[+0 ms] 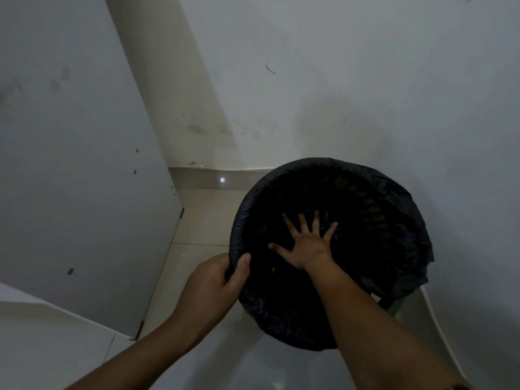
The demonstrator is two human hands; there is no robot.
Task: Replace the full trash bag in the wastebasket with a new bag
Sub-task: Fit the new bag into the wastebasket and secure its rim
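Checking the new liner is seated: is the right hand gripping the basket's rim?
No. The right hand is spread flat inside the black bag; the left hand grips the rim.

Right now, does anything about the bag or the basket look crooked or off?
The black bag is folded evenly over most of the wastebasket rim, but on the right side loose plastic bunches and hangs lower. The right hand is spread flat inside; the left hand grips the near-left rim. No spill shows.

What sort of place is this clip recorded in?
Probably an indoor corner of a home or utility room: pale tiled floor, stained painted wall with a skirting strip, and a wastebasket lined with a black bag.
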